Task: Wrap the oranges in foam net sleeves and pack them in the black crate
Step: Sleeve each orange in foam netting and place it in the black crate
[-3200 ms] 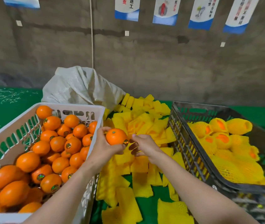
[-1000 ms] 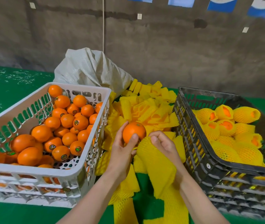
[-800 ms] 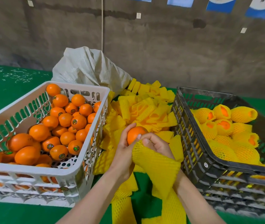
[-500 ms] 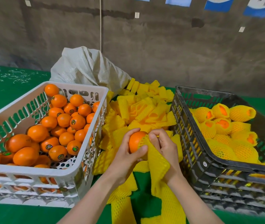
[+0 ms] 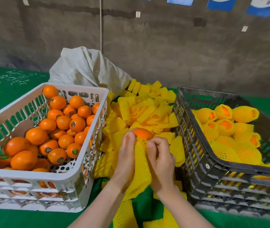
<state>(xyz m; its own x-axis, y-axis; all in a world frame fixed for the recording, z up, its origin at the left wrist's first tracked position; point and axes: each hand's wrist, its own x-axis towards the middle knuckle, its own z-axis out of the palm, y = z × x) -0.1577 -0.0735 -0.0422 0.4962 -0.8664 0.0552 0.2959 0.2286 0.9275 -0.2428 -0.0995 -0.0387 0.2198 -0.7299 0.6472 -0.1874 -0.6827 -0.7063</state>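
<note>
Since the earlier frames the yellow foam net sleeve has come up over the lower half of the orange, which was bare before; only its top now shows. The left hand is closed around the orange and sleeve from the left, thumb pressed at the sleeve mouth, evidently steadying the fruit. The right hand has its fingers pinched on the sleeve's edge, apparently to stretch it upward. The work is held above the loose sleeve pile, between the white crate of bare oranges and the black crate of wrapped ones. Wrapping appears partway done.
</note>
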